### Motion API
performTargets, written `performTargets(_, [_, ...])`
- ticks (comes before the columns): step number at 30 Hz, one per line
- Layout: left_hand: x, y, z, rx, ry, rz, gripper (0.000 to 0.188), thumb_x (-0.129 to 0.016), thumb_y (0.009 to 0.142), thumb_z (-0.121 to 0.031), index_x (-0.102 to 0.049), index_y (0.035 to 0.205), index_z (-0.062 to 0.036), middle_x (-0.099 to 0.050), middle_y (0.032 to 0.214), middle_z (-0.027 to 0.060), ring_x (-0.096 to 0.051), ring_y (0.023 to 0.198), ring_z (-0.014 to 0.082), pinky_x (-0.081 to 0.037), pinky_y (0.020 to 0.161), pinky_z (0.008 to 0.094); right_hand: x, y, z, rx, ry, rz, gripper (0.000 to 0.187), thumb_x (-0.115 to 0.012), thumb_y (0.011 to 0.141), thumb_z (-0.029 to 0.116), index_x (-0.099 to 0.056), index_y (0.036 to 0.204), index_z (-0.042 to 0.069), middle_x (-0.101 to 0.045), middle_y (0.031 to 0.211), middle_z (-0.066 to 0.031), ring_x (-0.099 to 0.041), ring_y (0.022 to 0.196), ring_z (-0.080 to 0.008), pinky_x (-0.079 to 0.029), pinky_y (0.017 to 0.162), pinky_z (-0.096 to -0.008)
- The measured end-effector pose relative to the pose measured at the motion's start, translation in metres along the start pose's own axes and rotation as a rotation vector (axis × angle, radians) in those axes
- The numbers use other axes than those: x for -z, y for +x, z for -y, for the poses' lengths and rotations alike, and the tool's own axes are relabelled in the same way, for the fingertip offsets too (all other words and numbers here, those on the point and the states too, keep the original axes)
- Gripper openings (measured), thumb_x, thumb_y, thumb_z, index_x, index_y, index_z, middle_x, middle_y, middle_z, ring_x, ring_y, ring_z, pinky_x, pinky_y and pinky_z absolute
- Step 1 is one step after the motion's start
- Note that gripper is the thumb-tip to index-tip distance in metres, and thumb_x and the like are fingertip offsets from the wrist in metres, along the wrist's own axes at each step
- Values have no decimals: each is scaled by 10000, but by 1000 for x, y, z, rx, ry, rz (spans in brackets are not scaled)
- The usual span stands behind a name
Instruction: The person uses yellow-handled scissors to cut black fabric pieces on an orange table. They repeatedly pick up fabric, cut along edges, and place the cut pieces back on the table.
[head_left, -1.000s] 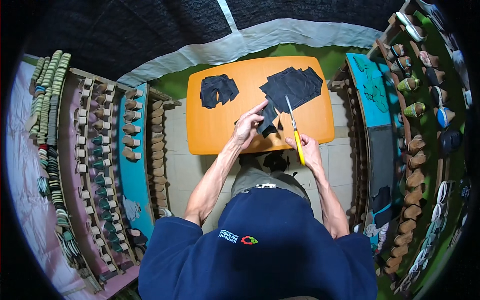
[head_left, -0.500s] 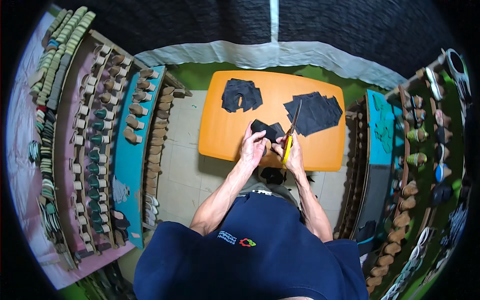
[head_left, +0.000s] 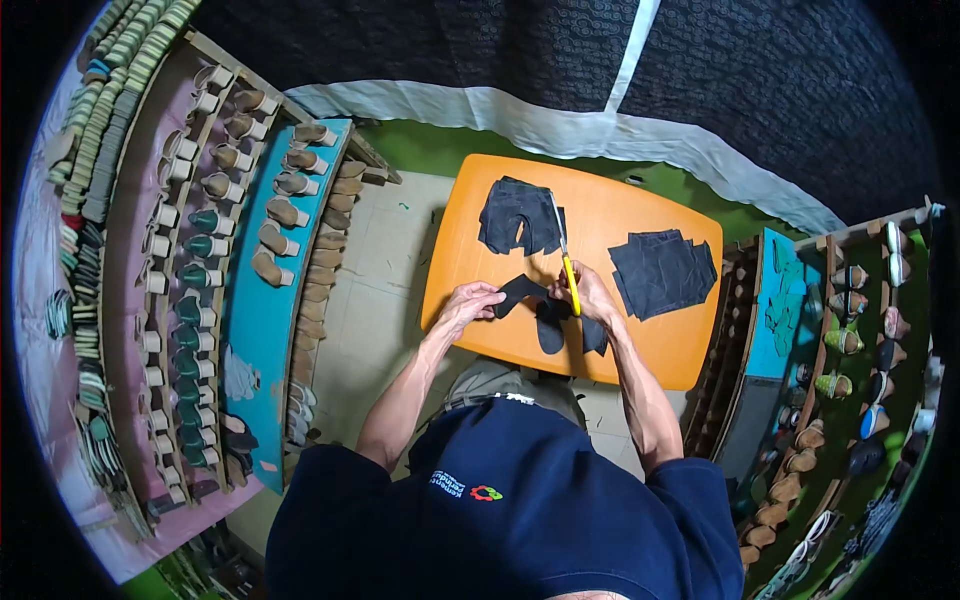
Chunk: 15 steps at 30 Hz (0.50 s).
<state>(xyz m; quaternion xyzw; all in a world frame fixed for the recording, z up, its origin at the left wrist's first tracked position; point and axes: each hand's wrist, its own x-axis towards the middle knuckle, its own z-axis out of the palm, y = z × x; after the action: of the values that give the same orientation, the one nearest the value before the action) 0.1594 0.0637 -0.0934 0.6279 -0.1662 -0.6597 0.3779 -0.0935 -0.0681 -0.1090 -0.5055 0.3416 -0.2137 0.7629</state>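
My left hand (head_left: 468, 305) pinches one end of a curved black fabric piece (head_left: 518, 291) over the near part of the orange table (head_left: 452, 245). In my right hand (head_left: 594, 298) are scissors (head_left: 573, 285) with yellow handles, their blades pointing away from me. The fingers of that hand also reach the fabric's other end; exactly how they grip it is hidden. Below the hands, at the near edge, lie more dark pieces (head_left: 549, 330). Farther off sit two piles of cut black pieces, a left pile (head_left: 508, 200) with a notch and a right pile (head_left: 665, 272).
Racks of shoes and wooden shoe forms stand on both sides, with a blue board (head_left: 262, 330) on the left and a blue panel (head_left: 772, 330) on the right. A dark patterned curtain (head_left: 500, 60) hangs behind the table. Tiled floor (head_left: 375, 290) shows left of it.
My hands have spread apart and the fabric now stretches between them. The scissors have turned more upright and shifted left relative to the right pile. The whole view has tilted.
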Motion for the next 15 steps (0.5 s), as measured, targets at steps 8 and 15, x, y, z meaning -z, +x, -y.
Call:
performTargets(8, [18,98,-38,-18,-232,-132,508,-831,801,-243,-595,1209,-56,-680,1010,70,-677,870,213,-583,794,365,28,136,53,59,-836,-188,311,-733,815,248,-624,1020,42,-701,849,-188,-691,783,-336,-525,726,-455])
performTargets(15, [5,135,-8,-452,55,-476,397,-749,832,-64,-632,1211,-43,-600,885,27,-583,806,132,-486,761,270,47,94,54,-68,-1049,-499,403,-678,829,254,-602,1178,68,-695,943,-261,-670,903,-454,-524,789,-535])
